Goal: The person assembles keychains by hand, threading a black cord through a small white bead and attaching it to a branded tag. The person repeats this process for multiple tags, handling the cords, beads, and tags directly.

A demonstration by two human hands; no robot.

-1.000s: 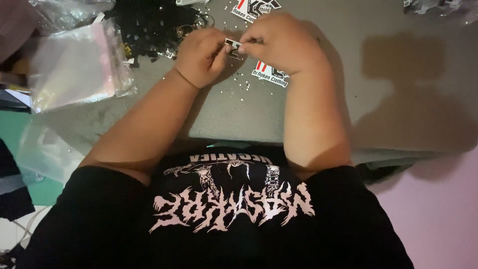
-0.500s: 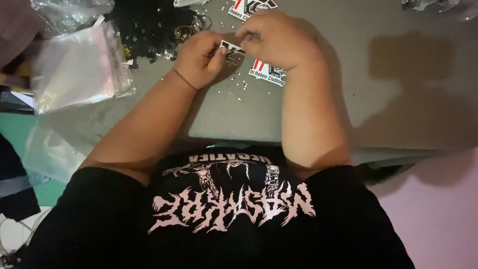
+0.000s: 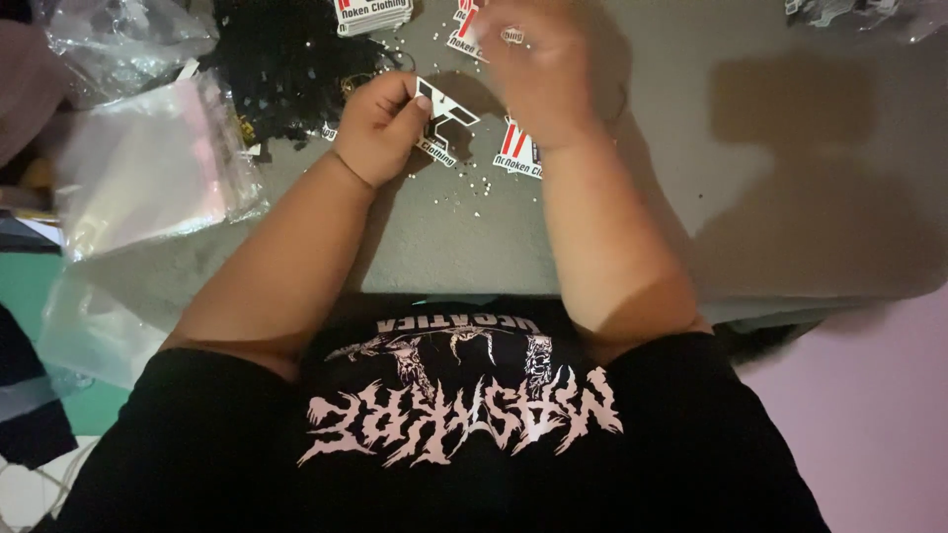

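Note:
My left hand (image 3: pixel 380 123) pinches a small white die-cut tag with black and red print (image 3: pixel 446 116) by its left edge, just above the grey table (image 3: pixel 691 197). My right hand (image 3: pixel 533 74) hovers a little further back and to the right, fingers curled and blurred; I cannot tell whether anything is in it. More printed tags lie flat under and around it, one (image 3: pixel 515 158) by my right wrist, another (image 3: pixel 373 14) at the top edge. Tiny pale beads (image 3: pixel 464 188) are scattered on the table beneath my hands.
A heap of black chains or cords (image 3: pixel 286 59) lies at the back left. Clear plastic bags (image 3: pixel 148 168) are piled at the left edge, and more crinkled plastic (image 3: pixel 869 15) sits at the top right. The table's near edge runs against my black printed shirt.
My hands, which were pressed together on one tag, have parted. The left keeps the tag; the right has lifted away toward the back.

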